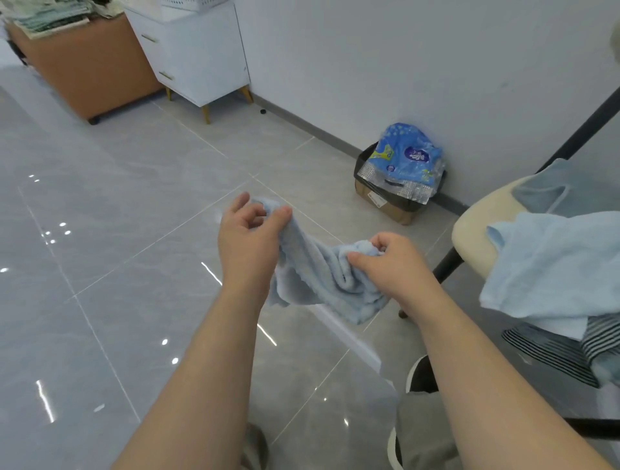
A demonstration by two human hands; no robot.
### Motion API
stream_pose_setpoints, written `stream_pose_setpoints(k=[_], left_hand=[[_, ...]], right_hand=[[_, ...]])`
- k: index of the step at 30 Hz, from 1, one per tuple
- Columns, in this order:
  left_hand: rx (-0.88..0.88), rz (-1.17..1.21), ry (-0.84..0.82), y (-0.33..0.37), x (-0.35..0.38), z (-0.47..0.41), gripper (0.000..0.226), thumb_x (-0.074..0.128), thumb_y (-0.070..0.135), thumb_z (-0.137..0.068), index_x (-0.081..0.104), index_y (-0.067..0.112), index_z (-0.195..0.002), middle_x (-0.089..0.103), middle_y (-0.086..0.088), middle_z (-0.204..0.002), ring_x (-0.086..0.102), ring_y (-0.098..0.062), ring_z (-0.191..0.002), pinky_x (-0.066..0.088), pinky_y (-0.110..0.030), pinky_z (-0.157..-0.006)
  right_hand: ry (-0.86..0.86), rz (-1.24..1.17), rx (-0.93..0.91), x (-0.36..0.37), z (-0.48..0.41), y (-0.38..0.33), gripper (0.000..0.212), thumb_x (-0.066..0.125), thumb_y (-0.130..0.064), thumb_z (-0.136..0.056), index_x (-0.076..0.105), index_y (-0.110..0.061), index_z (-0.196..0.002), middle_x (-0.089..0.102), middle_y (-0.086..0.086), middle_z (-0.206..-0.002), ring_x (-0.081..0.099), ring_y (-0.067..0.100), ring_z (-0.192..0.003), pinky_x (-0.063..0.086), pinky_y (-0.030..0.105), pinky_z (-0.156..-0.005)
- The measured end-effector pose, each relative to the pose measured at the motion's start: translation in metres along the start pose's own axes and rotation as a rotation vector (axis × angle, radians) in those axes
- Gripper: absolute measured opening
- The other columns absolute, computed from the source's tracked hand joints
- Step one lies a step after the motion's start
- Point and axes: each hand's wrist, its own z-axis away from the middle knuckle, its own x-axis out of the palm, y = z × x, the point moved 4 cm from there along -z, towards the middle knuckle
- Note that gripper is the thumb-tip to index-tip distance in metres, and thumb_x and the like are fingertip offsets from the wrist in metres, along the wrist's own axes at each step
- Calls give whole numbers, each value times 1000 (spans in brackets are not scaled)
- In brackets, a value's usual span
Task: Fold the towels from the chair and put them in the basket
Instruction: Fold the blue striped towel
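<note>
1. There are two hands up in front: the left hand and the right hand.
2. They hold one light blue towel between them. It is up in the air over the grey floor, just left of the chair.
3. The left fingers are bent. They pinch one end of the towel with the thumb.
4. The right fingers are curled close together. They pinch the other end with the thumb.
5. The towel sags in the middle, and the rest hangs down in soft folds below the hands.
6. There is one chair on the right, with a cream seat and black legs. I can count three towels on it: one dull blue towel at the back, one big light blue towel in the middle and one striped towel at the front. I cannot tell if more lie under them.
7. By the wall there is one brown box with a black bag in it. One blue plastic pack sits on top.
8. Far back there is one white cabinet with two gold handles. Beside it is one brown cabinet with a pile of cloths on it.
9. One white basket sits on the white cabinet, and only its bottom edge shows
</note>
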Motion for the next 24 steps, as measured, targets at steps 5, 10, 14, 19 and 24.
stream_pose_setpoints(k=[5, 10, 14, 19, 24], left_hand=[[76, -4, -92, 2, 6, 4, 22, 75, 25, -86, 65, 9, -76, 70, 15, -106, 63, -5, -78, 50, -31, -76], [120, -68, -119, 5, 12, 8, 12, 69, 23, -90, 76, 15, -95, 70, 9, -82, 63, -6, -77, 50, -23, -74], [101, -132, -220, 6, 21, 12, 42, 51, -3, -87, 77, 24, -107, 75, 9, -104, 68, -6, -101, 53, -29, -96], [138, -157, -345, 7, 33, 25, 39, 57, -3, -90, 76, 28, -104, 73, 16, -102, 67, -2, -101, 52, -24, -92], [357, -439, -289, 10, 32, 26, 33, 71, 14, -84, 73, 35, -110, 56, 26, -95, 52, -1, -106, 40, -14, -90]], right_hand=[[-51, 180, -14, 1, -1, 3, 22, 68, -36, -87, 57, -18, -82, 57, -3, -77, 56, 22, -80, 40, 30, -66], [-86, 213, -20, 3, 1, 4, 26, 69, -35, -87, 61, -24, -108, 51, -2, -106, 55, 19, -96, 40, 27, -76], [-133, 91, -132, 7, 4, -5, 47, 78, -35, -79, 56, -33, -121, 50, -7, -121, 56, 13, -104, 48, 31, -83], [-268, -82, -160, 19, 10, -10, 48, 78, -39, -81, 52, -33, -122, 62, -16, -109, 64, 7, -95, 55, 28, -75], [-10, 12, -219, 12, 4, -13, 13, 52, -29, -99, 62, -23, -94, 65, -7, -84, 60, 10, -77, 39, 21, -55]])
